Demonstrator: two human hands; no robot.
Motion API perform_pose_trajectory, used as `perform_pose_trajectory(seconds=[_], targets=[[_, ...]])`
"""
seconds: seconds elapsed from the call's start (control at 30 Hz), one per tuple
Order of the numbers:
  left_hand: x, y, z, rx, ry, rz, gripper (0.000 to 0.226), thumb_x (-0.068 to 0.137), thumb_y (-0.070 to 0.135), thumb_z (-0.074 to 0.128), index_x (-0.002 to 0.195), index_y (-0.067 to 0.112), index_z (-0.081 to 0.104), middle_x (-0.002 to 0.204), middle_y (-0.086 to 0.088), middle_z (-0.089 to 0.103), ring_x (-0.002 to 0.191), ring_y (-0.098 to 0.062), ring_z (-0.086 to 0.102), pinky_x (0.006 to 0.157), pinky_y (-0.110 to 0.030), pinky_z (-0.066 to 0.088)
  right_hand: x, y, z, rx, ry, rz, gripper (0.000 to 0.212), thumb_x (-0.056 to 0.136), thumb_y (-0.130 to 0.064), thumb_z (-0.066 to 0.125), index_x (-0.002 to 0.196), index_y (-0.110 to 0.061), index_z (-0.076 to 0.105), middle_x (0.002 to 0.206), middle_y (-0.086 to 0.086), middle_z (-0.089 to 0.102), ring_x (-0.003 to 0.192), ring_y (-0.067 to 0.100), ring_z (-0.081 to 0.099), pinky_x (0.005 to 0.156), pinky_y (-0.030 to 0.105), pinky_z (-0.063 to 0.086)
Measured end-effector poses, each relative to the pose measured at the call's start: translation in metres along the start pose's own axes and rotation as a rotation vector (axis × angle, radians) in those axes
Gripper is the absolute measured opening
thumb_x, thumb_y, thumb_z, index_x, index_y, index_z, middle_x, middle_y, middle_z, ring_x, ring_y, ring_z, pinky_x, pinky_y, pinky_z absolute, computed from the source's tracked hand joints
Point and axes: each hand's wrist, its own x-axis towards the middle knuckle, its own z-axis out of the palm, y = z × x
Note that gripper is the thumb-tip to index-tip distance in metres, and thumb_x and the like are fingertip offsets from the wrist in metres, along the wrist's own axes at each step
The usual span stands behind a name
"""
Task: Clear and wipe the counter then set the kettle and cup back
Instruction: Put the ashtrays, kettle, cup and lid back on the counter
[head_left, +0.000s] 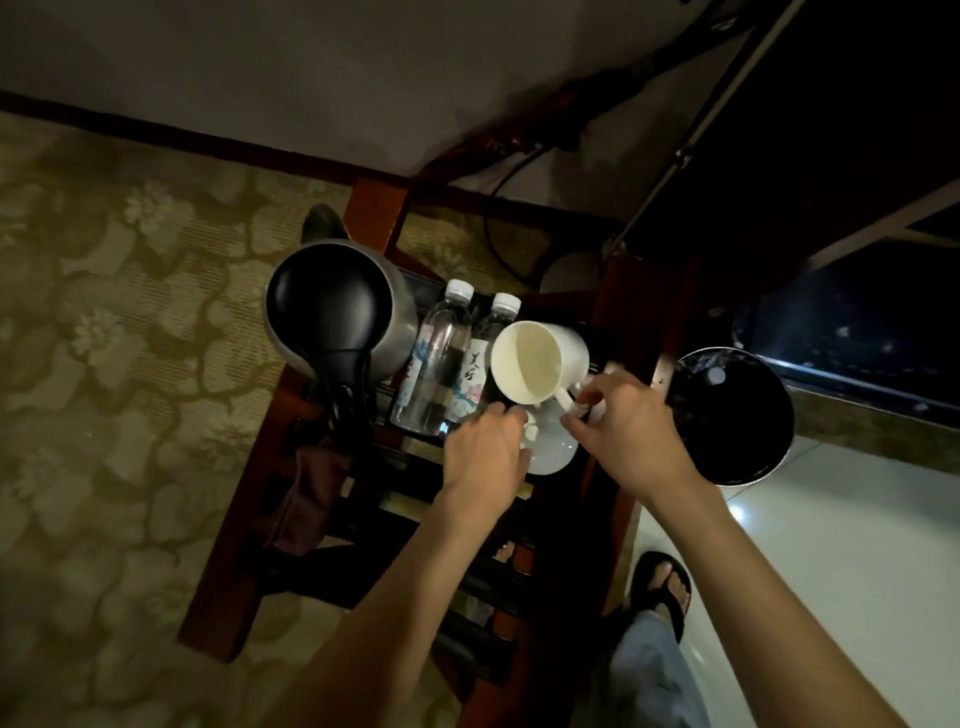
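Cup, tilted, pinched by its handle in the right hand above a saucer steadied by left hand fingertips: replacement step, needing level lowering.

Glossy white ceramic cup; brushed-metal kettle.
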Motion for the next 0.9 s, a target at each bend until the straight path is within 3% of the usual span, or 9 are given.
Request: perform_pose_trajectory(seconds=[0.13,0.33,0.57,0.73,0.9], targets=[[0.01,0.003,0.01,-0.125,0.02,-0.084,0.031,0.087,0.031,0.064,0.116,0.02,0.06,0.111,-0.004,0.061,0.103,-0.025,0.061,0.081,-0.037,0.05,0.005,0.004,0.008,0.042,0.045,-0.072,0.018,0.085,-0.026,0.068,0.094,-0.01,0.066,0.092,-0.002,0.056,0.081,0.014,0.056,0.069,0.024,0.037],[0.011,0.004,0.016,-0.153,0.066,-0.084,0.019,0.087,0.03,0.063,0.103,0.018,0.063,0.103,-0.002,0.067,0.095,-0.025,0.064,0.075,-0.036,0.052,0.009,0.009,0.012,0.135,0.014,-0.058,0.016,0.088,-0.025,0.066,0.082,-0.01,0.066,0.078,0.003,0.064,0.073,0.02,0.062,0.063,0.027,0.041],[0.0,0.001,-0.001,-0.228,0.078,-0.074,0.02,0.083,0.036,0.069,0.098,0.024,0.064,0.099,0.004,0.07,0.091,-0.018,0.066,0.075,-0.033,0.053,-0.004,0.02,-0.022,0.365,0.007,-0.044,0.014,0.088,-0.026,0.066,0.091,-0.015,0.075,0.074,0.002,0.071,0.073,0.017,0.067,0.073,0.039,0.054],[-0.025,0.003,-0.045,-0.27,0.073,-0.116,0.019,0.081,0.037,0.072,0.093,0.025,0.065,0.081,0.012,0.063,0.084,-0.011,0.065,0.075,-0.029,0.053,-0.034,0.012,-0.069,0.459,-0.011,-0.127,0.015,0.087,-0.027,0.067,0.094,-0.018,0.077,0.075,-0.006,0.072,0.07,0.008,0.066,0.066,0.03,0.052],[-0.061,0.026,-0.125,-0.266,0.135,-0.08,0.016,0.076,0.04,0.075,0.081,0.029,0.064,0.075,0.015,0.065,0.078,-0.006,0.064,0.073,-0.03,0.054,-0.07,-0.012,-0.152,0.488,0.001,-0.243,0.014,0.086,-0.031,0.065,0.095,-0.027,0.076,0.077,-0.008,0.072,0.073,0.005,0.067,0.07,0.033,0.053]])
